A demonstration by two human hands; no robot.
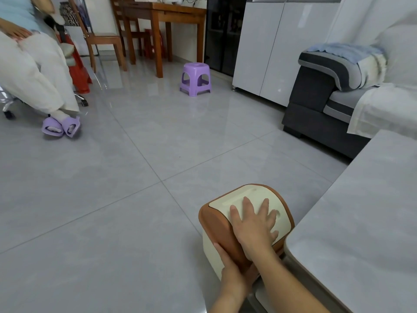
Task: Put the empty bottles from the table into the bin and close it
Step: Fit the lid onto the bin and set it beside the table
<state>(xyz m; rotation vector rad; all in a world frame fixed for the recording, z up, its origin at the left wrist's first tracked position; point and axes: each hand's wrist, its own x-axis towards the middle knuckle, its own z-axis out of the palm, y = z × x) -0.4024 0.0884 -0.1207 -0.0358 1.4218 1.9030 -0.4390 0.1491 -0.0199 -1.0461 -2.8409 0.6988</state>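
Closing step: my right hand, grip spread flat, presses the bin lid; left hand braces its side, fingers wide. Next: confirm latch.

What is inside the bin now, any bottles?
That cannot be seen. The bin's cream lid is down over the opening, with the right hand flat on it and the left hand against the bin's side. No bottles show on the table.

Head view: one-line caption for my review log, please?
Right hand flat on the bin's cream lid, left hand steadying the bin beside the grey table.
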